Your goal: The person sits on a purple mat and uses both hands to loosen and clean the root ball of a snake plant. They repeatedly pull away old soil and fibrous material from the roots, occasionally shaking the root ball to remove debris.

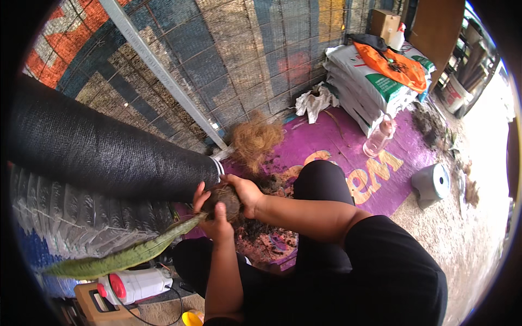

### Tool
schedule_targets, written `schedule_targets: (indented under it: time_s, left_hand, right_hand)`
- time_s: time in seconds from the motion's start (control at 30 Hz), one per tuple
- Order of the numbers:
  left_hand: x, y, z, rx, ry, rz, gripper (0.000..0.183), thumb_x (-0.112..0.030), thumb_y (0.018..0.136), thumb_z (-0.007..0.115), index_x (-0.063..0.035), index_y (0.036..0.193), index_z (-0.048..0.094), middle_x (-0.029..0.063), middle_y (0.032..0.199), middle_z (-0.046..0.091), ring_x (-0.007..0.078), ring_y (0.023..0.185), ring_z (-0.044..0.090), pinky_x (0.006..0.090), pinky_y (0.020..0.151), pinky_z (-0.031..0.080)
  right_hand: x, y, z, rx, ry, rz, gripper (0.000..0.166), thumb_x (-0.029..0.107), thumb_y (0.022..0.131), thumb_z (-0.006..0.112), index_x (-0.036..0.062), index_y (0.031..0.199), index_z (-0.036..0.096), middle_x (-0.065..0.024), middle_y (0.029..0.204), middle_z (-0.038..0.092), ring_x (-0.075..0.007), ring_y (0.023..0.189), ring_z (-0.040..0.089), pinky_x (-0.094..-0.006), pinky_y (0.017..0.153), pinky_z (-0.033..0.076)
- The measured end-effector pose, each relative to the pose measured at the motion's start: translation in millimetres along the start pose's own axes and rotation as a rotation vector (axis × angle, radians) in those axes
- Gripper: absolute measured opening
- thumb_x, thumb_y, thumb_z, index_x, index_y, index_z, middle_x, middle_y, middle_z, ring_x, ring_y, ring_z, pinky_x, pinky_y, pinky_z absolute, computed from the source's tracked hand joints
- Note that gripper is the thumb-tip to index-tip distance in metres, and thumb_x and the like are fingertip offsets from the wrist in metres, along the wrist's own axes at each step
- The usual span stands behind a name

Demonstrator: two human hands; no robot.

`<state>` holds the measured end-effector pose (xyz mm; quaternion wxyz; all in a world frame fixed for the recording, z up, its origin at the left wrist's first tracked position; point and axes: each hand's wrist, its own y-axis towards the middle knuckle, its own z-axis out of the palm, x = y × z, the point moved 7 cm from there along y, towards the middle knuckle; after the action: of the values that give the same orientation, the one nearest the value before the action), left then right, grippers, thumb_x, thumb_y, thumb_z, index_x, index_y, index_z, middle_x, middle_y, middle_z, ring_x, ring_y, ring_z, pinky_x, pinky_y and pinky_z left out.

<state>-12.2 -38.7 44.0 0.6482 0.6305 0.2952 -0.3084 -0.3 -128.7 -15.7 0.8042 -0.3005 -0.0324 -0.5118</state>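
Observation:
Between my two hands is a round brown root ball [226, 200], wrapped in fibre. A long mottled green snake plant leaf [134, 253] comes out of it and points to the lower left. My left hand [220, 226] cups the ball from the near side, thumb lying across it. On the far right side, my right hand [244, 193] grips it with the palm against the fibre. Under the hands, loose dark soil [255, 228] is scattered over a purple printed sheet [318, 136]. The underside of the ball is hidden.
A black mesh roll [114, 146] slants in from the left. Coconut fibre [257, 140] lies by the wall. Stacked white sacks [359, 85], a clear pink bottle [378, 138] and a grey stool [431, 185] stand to the right. A white sprayer tank [140, 285] is at lower left.

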Motion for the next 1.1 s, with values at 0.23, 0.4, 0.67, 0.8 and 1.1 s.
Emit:
schedule_targets:
  time_s: [0.23, 0.4, 0.67, 0.8, 1.1]
  left_hand:
    - [-7, -6, 9, 0.071, 0.050, 0.016, 0.027, -0.022, 0.080, 0.060, -0.0043, 0.096, 0.048, 0.0140, 0.105, 0.050, 0.0249, 0.099, 0.049, 0.0383, 0.090, 0.037]
    - [-1, 5, 7, -0.002, -0.031, -0.003, 0.034, -0.026, 0.081, 0.059, -0.0042, 0.105, 0.049, 0.0143, 0.116, 0.049, 0.0252, 0.109, 0.045, 0.0399, 0.096, 0.033]
    - [18, 3, -11, -0.319, -0.631, -0.379, 0.024, -0.011, 0.083, 0.055, -0.0045, 0.105, 0.049, 0.0127, 0.113, 0.052, 0.0220, 0.103, 0.050, 0.0368, 0.093, 0.040]
    - [25, -8, -9, -0.253, -0.441, -0.365, 0.026, -0.004, 0.080, 0.056, -0.0052, 0.105, 0.049, 0.0129, 0.114, 0.051, 0.0223, 0.105, 0.049, 0.0378, 0.094, 0.038]
    - [5, -1, -4, -0.079, -0.110, -0.100, 0.021, -0.009, 0.079, 0.054, -0.0052, 0.099, 0.047, 0.0155, 0.111, 0.051, 0.0240, 0.105, 0.047, 0.0380, 0.095, 0.033]
  right_hand:
    - [-4, 17, -23, -0.065, -0.022, -0.082, 0.024, 0.020, 0.085, 0.039, 0.0026, 0.087, 0.056, -0.0112, 0.078, 0.060, -0.0244, 0.070, 0.057, -0.0362, 0.067, 0.047]
    - [22, -5, -4, 0.005, 0.018, -0.282, 0.020, 0.018, 0.085, 0.043, 0.0038, 0.090, 0.055, -0.0107, 0.085, 0.059, -0.0223, 0.079, 0.056, -0.0344, 0.075, 0.046]
    - [33, -16, 17, 0.200, 0.002, -0.562, 0.039, 0.025, 0.086, 0.050, 0.0005, 0.116, 0.046, -0.0130, 0.116, 0.048, -0.0212, 0.105, 0.046, -0.0335, 0.091, 0.037]
    - [23, -9, 7, 0.027, -0.376, -0.619, 0.026, 0.021, 0.085, 0.057, 0.0008, 0.101, 0.055, -0.0061, 0.096, 0.055, -0.0136, 0.090, 0.050, -0.0272, 0.080, 0.041]
    - [20, -10, 4, 0.004, -0.300, -0.627, 0.007, 0.006, 0.085, 0.051, 0.0053, 0.078, 0.052, 0.0017, 0.073, 0.050, -0.0068, 0.069, 0.045, -0.0230, 0.064, 0.039]
